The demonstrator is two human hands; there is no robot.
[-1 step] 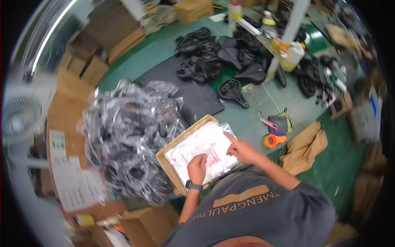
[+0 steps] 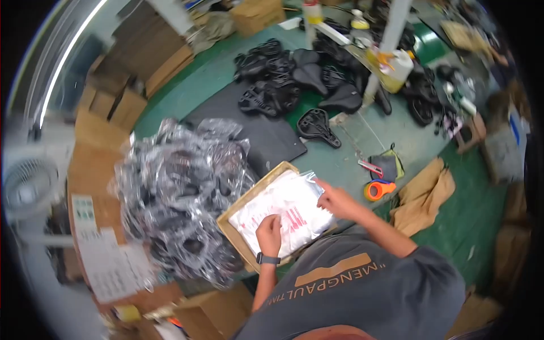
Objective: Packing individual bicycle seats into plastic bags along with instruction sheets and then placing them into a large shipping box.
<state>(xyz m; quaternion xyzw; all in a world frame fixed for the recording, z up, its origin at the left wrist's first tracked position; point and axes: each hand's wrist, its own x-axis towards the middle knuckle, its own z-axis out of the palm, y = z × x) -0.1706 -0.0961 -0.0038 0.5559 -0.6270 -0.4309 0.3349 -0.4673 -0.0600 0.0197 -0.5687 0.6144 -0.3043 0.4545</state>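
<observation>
A stack of clear plastic bags (image 2: 266,201) with red print lies in a shallow, tan-rimmed cardboard box (image 2: 233,238) close to my body. My left hand (image 2: 269,235), with a dark watch on the wrist, has its fingertips pinched together on the top bag, near the red print. My right hand (image 2: 340,203) is at the bag's right end, index finger stretched toward the glossy edge and thumb apart from it. To the left of the box is a large heap of bicycle saddles (image 2: 184,192) wrapped in clear plastic.
Bare black saddles (image 2: 317,127) lie on the green table (image 2: 357,139), beside a dark grey mat (image 2: 266,136). At right are a red utility knife (image 2: 370,168), an orange tape roll (image 2: 378,191) and brown cloth (image 2: 422,198). A metal post (image 2: 391,34) stands behind; a fan (image 2: 28,181) is far left.
My right hand has shifted slightly right along the bag's edge. The film near my left fingertips lies flatter, and the view has moved a little.
</observation>
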